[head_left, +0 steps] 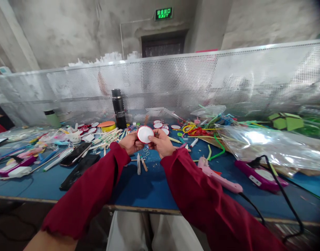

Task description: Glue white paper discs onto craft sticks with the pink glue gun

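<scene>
A white round disc with a red rim [145, 134] is held up between both hands above the blue table [149, 188]. My left hand [131, 143] pinches its left edge, fingers curled. Gripping the right edge, my right hand [162, 143] has its fingers closed on the disc. Both arms wear dark red sleeves. More white and red discs [158, 124] lie on the table just behind the hands, and wooden sticks [140, 164] lie below them.
A black flask [118, 108] stands behind the hands. A pink glue gun [217, 176] with a black cord lies to the right, beside plastic bags [267, 146] and coloured pipe cleaners [199, 130]. Dark phones [76, 158] and pens lie left. A perforated metal screen [175, 80] backs the table.
</scene>
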`<state>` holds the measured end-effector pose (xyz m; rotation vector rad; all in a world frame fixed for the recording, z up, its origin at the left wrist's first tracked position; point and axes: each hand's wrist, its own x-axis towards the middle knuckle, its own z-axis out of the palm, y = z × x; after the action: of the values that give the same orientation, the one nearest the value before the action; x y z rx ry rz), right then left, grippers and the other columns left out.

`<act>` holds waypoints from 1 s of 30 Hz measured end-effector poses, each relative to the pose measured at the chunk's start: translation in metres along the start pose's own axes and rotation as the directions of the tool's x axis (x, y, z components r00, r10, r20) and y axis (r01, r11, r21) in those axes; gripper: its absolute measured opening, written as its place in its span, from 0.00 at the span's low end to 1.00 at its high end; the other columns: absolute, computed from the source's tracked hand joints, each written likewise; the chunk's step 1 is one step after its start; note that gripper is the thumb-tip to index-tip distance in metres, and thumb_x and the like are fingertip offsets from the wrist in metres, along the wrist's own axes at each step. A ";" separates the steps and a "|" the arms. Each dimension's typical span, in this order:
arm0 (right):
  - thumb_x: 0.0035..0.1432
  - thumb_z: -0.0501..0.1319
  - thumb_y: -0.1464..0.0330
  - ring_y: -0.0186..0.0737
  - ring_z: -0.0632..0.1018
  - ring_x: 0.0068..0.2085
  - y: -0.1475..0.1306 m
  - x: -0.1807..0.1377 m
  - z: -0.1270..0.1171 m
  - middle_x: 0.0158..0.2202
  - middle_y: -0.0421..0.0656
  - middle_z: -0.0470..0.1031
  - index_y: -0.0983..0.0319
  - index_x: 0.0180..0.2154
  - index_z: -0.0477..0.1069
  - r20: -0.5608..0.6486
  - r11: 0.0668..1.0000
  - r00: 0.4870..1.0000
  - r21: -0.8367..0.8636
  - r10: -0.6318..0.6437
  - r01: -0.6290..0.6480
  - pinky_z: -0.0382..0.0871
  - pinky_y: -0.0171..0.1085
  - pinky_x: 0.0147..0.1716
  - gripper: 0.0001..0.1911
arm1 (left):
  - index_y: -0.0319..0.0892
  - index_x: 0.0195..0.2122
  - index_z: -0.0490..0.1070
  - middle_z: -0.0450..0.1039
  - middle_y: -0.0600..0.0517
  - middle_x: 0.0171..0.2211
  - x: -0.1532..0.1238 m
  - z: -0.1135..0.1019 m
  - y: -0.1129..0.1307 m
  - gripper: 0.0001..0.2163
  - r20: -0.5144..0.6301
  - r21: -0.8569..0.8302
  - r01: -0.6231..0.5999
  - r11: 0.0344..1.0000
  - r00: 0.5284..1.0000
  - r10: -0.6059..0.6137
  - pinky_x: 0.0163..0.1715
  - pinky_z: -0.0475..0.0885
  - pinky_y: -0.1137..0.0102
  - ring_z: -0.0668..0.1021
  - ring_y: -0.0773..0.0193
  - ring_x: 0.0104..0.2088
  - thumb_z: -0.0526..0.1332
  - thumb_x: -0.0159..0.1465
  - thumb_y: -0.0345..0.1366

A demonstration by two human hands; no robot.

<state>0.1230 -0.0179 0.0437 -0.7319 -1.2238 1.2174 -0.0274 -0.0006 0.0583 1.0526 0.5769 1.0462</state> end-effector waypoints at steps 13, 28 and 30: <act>0.54 0.59 0.60 0.32 0.65 0.26 -0.010 -0.001 -0.006 0.23 0.35 0.64 0.61 0.29 0.67 0.139 0.777 0.917 -0.493 -0.373 0.391 0.60 0.33 0.27 0.11 | 0.39 0.35 0.74 0.74 0.52 0.27 0.003 -0.004 -0.003 0.11 -0.089 0.116 -0.070 0.991 0.993 0.081 0.25 0.71 0.72 0.75 0.67 0.25 0.68 0.50 0.32; 0.51 0.63 0.55 0.28 0.62 0.14 0.002 -0.002 -0.003 0.13 0.30 0.62 0.58 0.29 0.58 0.290 0.975 0.956 -0.196 -0.043 0.103 0.54 0.28 0.14 0.18 | 0.38 0.29 0.69 0.70 0.56 0.21 -0.002 0.012 -0.002 0.13 -0.079 -0.006 -0.180 0.984 0.981 0.179 0.19 0.63 0.76 0.71 0.72 0.19 0.70 0.48 0.38; 0.52 0.63 0.56 0.28 0.62 0.14 0.003 -0.002 -0.003 0.13 0.30 0.62 0.58 0.29 0.58 0.301 0.977 0.953 -0.189 -0.039 0.099 0.54 0.28 0.13 0.17 | 0.38 0.28 0.68 0.70 0.57 0.21 -0.003 0.014 -0.001 0.13 -0.103 -0.025 -0.171 0.985 0.980 0.168 0.19 0.63 0.76 0.71 0.72 0.19 0.71 0.48 0.37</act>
<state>0.1247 -0.0180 0.0395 -0.6625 -1.6268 1.1840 -0.0173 -0.0093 0.0632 1.0374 0.5554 1.2598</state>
